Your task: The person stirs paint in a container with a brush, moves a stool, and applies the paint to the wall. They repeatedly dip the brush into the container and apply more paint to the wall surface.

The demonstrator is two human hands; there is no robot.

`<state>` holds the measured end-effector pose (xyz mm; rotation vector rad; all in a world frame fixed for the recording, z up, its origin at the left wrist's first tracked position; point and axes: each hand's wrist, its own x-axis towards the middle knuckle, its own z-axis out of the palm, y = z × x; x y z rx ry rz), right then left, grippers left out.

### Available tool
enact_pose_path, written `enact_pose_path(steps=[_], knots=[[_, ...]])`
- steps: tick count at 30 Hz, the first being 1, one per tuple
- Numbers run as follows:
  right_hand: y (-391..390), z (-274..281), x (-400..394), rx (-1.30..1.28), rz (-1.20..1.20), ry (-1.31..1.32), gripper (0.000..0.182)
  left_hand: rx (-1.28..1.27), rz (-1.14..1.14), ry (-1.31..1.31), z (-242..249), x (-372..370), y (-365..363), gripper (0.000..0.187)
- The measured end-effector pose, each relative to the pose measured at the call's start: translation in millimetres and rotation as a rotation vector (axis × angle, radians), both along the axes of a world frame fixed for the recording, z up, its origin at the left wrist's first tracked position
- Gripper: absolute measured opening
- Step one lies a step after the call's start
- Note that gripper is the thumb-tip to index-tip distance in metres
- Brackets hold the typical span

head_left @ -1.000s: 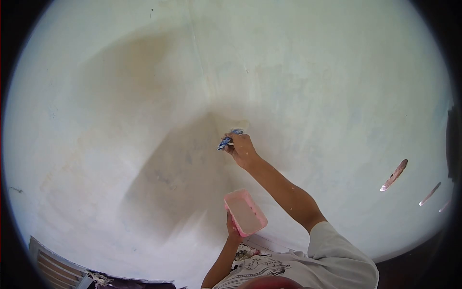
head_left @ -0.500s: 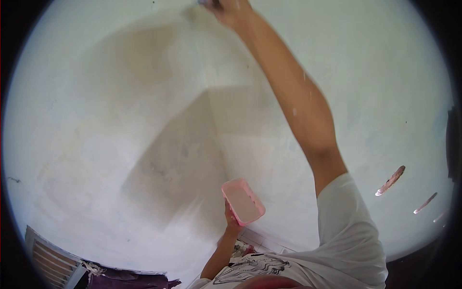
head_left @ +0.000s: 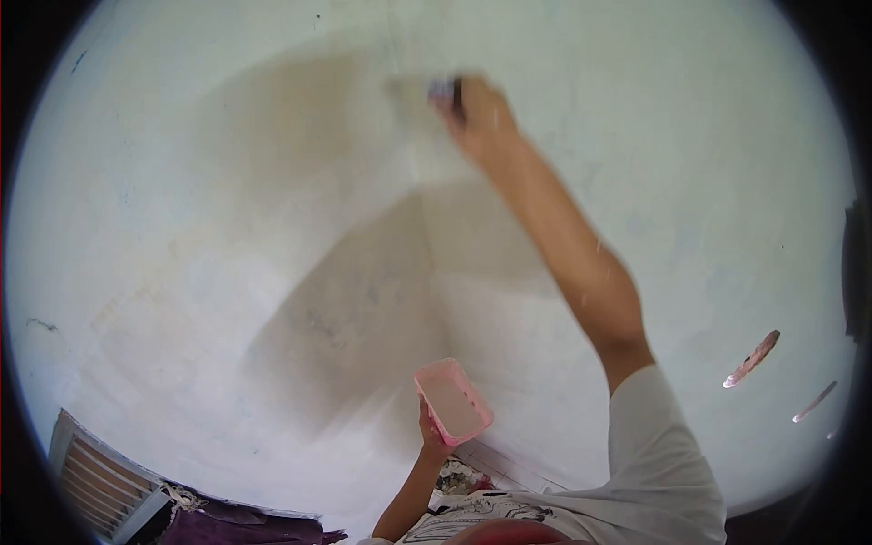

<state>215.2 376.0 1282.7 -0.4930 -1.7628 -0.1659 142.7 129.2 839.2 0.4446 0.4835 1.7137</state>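
Note:
My right hand (head_left: 488, 116) is raised high against the wall (head_left: 563, 82), close to the corner where two walls meet. Its fingers close around a small paintbrush (head_left: 443, 90) with a dark part and a pale bluish part, smeared by motion. Low in the middle, my left hand (head_left: 432, 434) grips the side of a pink plastic tub (head_left: 481, 424). Pale, whitish paint (head_left: 454, 406) lies in the tub, whose open top faces me.
A slatted vent or window frame (head_left: 104, 481) is at the lower left, beside purple cloth (head_left: 236, 529). Below the tub are tiles (head_left: 509, 468) and a cluttered pile (head_left: 460, 477). Reddish gouges (head_left: 752, 359) mark the right wall. Shadows fall across the corner.
My right hand has moved down and to the right along the wall with the paintbrush. The tub in my left hand sits slightly lower in view, and the whole view has shifted a little.

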Motion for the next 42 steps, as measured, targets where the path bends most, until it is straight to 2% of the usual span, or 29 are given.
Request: enact_pose_path(steps=[1,2,4,5,7,8,10,13,14,16,17,19,22,24,26,27,28,30,32,34,36,37,39,40,42], knots=[[-15,53,8,-0.104,-0.037,-0.055,0.029,-0.005,-0.012,-0.038,3,1,-2,0.072],[-6,87,4,-0.020,0.036,-0.053,0.035,-0.007,-0.005,-0.046,2,0,-1,0.072],[-3,153,-17,-0.765,1.322,0.731,0.014,0.055,-0.029,-0.085,5,1,2,0.070],[-1,148,-23,-0.769,1.322,0.732,0.014,0.052,-0.027,-0.087,5,3,4,0.070],[-15,119,-30,-0.625,1.315,0.902,0.025,0.053,0.025,-0.095,4,5,5,0.070],[14,77,-40,-0.595,1.090,0.755,0.021,0.055,0.025,-0.097,-2,3,8,0.070],[-3,-11,-40,-0.916,1.070,0.807,0.011,0.075,0.057,-0.043,-21,-3,9,0.070],[-49,-145,-48,-1.219,1.037,0.955,0.011,0.055,0.056,-0.072,-35,-7,10,0.071],[-44,-183,-50,-1.407,1.001,0.933,0.011,0.055,0.056,-0.062,-36,-8,8,0.071],[-38,-203,-53,-1.447,0.997,0.923,0.011,0.011,0.069,-0.050,-30,-9,9,0.070],[-33,-206,-54,-1.498,0.983,0.908,0.012,0.016,0.068,-0.037,-26,-9,8,0.070],[-17,-155,-57,-1.165,0.944,0.757,0.014,0.003,0.050,-0.109,-18,-7,5,0.069],[33,-33,-71,-0.736,0.783,0.669,0.021,0.015,0.075,-0.103,-18,-4,6,0.067],[55,58,-79,-0.503,0.526,0.651,0.030,0.019,0.094,-0.079,-21,-7,7,0.068],[47,115,-61,-0.525,0.740,0.703,0.026,0.026,0.110,-0.053,-21,-9,13,0.070],[52,127,-61,-0.575,0.981,0.774,0.021,0.030,0.106,-0.055,-20,-8,13,0.070],[56,122,-67,-0.578,0.981,0.770,0.021,0.034,0.102,-0.060,-20,-8,14,0.070],[64,88,-92,-0.667,1.045,0.945,0.020,0.005,0.101,-0.073,-28,-16,16,0.070],[71,9,-109,-0.681,0.890,0.802,0.019,-0.021,0.094,-0.084,-28,-20,14,0.070],[50,-61,-120,-0.864,0.892,0.869,0.013,0.007,0.056,-0.108,-19,-19,13,0.068],[11,-93,-115,-1.150,0.959,1.019,0.011,0.012,0.054,-0.101,-25,-22,13,0.069],[8,-89,-112,-1.149,0.960,1.023,0.011,0.021,0.054,-0.096,-30,-22,14,0.070],[11,-73,-112,-1.295,1.164,1.136,0.009,0.023,0.049,-0.118,-35,-24,14,0.070],[45,-49,-123,-1.162,1.142,0.992,0.010,0.024,0.046,-0.138,-37,-24,14,0.070],[28,31,-86,-1.244,1.329,1.126,0.012,0.040,0.035,-0.139,-41,-26,13,0.070]])
